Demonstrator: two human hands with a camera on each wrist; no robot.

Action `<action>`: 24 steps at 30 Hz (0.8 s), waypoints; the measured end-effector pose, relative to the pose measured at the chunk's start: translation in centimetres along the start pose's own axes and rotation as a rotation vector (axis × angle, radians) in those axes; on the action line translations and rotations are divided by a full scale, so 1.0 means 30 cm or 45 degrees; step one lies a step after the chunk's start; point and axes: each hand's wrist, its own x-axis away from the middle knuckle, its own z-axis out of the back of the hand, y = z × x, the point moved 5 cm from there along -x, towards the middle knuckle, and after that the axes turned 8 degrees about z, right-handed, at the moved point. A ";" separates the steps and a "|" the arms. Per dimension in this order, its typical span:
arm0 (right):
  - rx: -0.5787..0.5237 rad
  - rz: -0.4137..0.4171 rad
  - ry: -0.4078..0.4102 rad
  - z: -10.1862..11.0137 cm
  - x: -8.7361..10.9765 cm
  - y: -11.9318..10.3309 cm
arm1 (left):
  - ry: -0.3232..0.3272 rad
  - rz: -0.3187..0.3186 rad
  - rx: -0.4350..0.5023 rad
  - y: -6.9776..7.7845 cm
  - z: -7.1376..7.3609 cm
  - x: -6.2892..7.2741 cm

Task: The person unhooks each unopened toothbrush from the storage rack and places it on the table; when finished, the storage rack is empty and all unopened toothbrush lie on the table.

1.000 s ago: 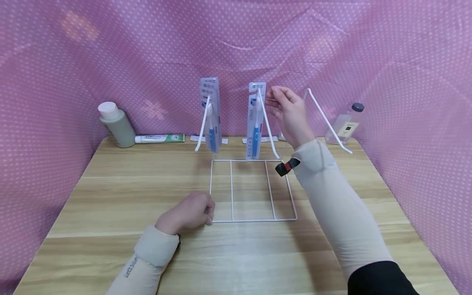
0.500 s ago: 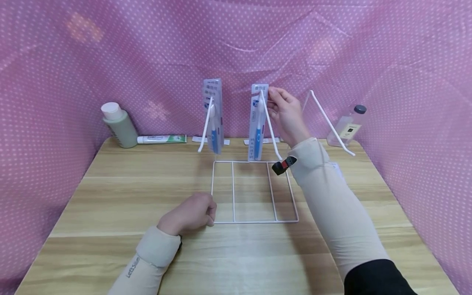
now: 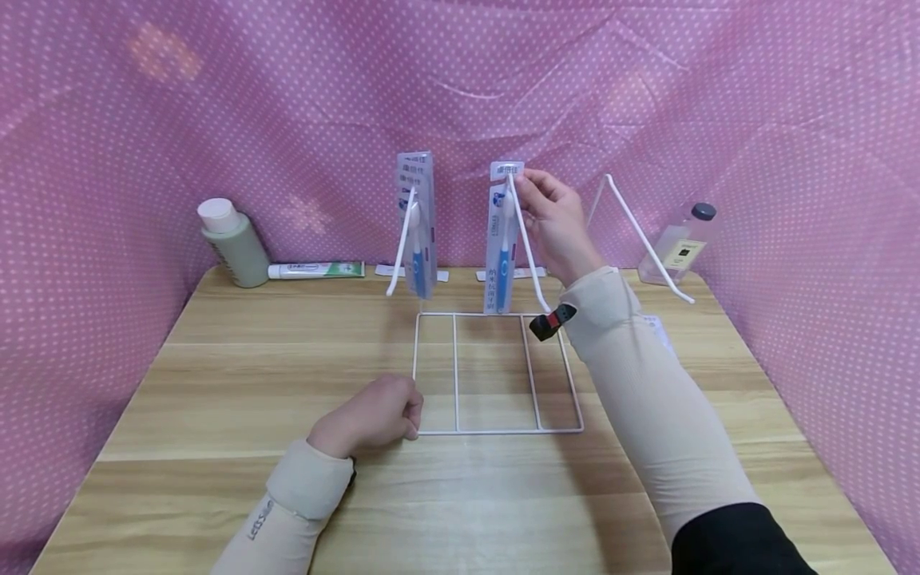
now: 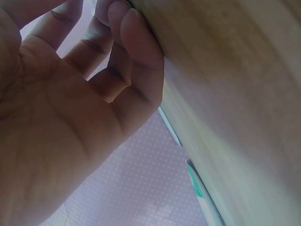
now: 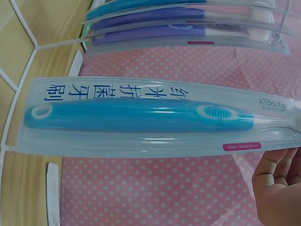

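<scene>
A white wire display rack [image 3: 496, 432] stands on the wooden table, with hooks angled up and forward. My left hand [image 3: 374, 411] holds its front left corner with curled fingers; the wire inside the grip is hidden. From the middle hook hangs a packaged toothbrush [image 3: 503, 239] with a blue handle, upright in a clear blister pack. My right hand [image 3: 561, 224] pinches the right edge of this pack near its top. In the right wrist view, the fingers [image 5: 273, 169] meet the pack's edge. Several packaged toothbrushes [image 3: 415, 231] hang on the left hook.
The right hook [image 3: 647, 239] carries nothing. Behind it stands a clear bottle [image 3: 676, 243] with a black cap. A green bottle [image 3: 235, 247] and a toothpaste tube [image 3: 316, 271] are at the back left. Another pack [image 3: 660, 331] lies partly behind my right sleeve.
My right hand has moved left from beside the hanging toothbrush pack and taken its edge between the fingers. The left hand stays at the rack's corner.
</scene>
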 end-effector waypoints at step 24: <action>-0.096 0.020 -0.134 0.007 0.066 -0.037 | -0.004 0.005 0.006 0.001 0.004 0.002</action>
